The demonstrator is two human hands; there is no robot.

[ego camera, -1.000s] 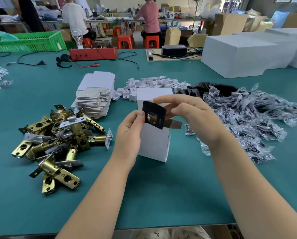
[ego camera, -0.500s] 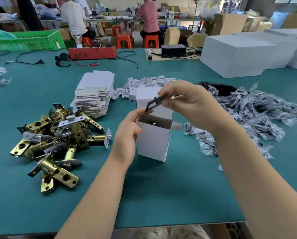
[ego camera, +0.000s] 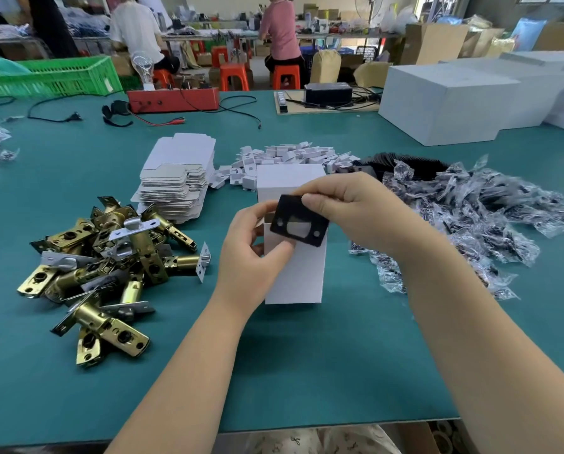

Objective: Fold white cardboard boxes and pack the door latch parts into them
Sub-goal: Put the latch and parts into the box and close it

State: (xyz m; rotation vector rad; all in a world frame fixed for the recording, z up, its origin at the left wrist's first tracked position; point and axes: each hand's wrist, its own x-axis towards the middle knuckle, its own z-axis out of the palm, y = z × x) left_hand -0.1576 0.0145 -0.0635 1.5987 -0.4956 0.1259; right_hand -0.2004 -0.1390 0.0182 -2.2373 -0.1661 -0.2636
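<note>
one white cardboard box [ego camera: 293, 270] stands folded and upright on the green surface [ego camera: 306, 371], its top flap open. the right hand [ego camera: 349, 208] pinches a black strike plate [ego camera: 298, 221] by its upper edge between thumb and curled fingers, holding it just over the box mouth. the left hand [ego camera: 251, 244] grips the box's left side, thumb on the front face. what already lies inside the box cannot be told. the plate looks about to go in, so this box is judged partly packed and not yet closed. much is left: a heap of brass door latches [ego camera: 103, 270] lies to the left, a stack of flat box blanks [ego camera: 175, 185] behind it, and bagged parts [ego camera: 470, 221] to the right.
</note>
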